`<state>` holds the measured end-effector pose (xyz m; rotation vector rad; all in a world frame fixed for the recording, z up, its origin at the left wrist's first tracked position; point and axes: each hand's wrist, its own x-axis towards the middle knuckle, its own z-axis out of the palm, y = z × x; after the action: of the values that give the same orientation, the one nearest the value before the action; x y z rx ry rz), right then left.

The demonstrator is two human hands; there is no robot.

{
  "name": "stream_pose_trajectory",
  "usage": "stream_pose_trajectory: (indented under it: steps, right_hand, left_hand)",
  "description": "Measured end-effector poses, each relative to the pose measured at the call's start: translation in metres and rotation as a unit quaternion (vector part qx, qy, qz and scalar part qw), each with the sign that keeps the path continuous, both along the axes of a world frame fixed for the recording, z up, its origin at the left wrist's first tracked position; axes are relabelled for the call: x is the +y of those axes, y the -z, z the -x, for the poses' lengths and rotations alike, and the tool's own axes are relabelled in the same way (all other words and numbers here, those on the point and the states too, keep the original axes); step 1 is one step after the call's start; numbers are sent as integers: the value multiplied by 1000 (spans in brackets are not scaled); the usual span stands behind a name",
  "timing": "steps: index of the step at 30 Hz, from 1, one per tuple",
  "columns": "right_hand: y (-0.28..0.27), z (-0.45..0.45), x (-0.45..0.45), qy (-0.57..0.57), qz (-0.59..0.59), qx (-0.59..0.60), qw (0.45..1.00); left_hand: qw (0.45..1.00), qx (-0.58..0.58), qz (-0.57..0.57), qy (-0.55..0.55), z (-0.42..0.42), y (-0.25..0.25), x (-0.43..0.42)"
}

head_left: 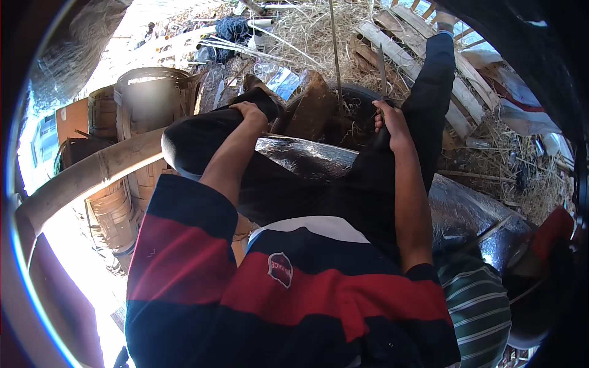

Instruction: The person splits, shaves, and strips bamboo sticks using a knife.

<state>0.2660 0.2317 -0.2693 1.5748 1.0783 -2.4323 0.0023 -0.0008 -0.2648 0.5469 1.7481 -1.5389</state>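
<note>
My left hand (250,115) lies on my bent left knee, fingers stretched over the dark trouser cloth, holding nothing. In my right hand (392,121), beside my right thigh, is a knife (381,70); its narrow blade points up and away from me. The fingers are closed round the handle, which is mostly hidden. Between my knees stands a brown wooden block (314,105), next to a dark round rim (362,92). A thin upright stick (335,49) rises near that rim.
Woven bamboo baskets (153,98) stand at my left, behind a curved bamboo pole (101,165). Straw and shavings (307,37) cover the ground ahead. Split bamboo slats (402,61) lie by my right foot. A striped green cloth (472,313) is close at my right.
</note>
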Motion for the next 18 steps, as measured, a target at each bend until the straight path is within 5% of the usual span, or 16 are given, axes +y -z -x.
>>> stream_pose_trajectory:
  steps: [4,9,11,12,13,14,16,18]
  right_hand:
    - [1,6,0,-5,0,-12,1000]
    - [1,12,0,-47,-9,-42,998]
    - [1,16,-2,-72,-15,-41,996]
    - [2,19,-1,-74,-17,-36,996]
    - [3,20,-3,-78,-19,-38,996]
    - [4,20,-4,-82,-19,-42,996]
    - [4,18,-5,-91,-20,-43,995]
    - [3,20,-6,-99,-21,-37,994]
  left_hand:
    - [994,39,-66,77,-17,30,-17]
    - [997,3,-82,3,-29,27,1]
    - [977,-79,-165,112,-33,47,-17]
    - [969,-158,-185,-38,-42,41,-5]
    - [933,-235,-200,-184,-52,37,10]
    - [933,-233,-201,-186,-54,42,13]
    - [793,-343,-438,-247,-60,40,20]
    - [766,-292,-544,-179,-57,9,45]
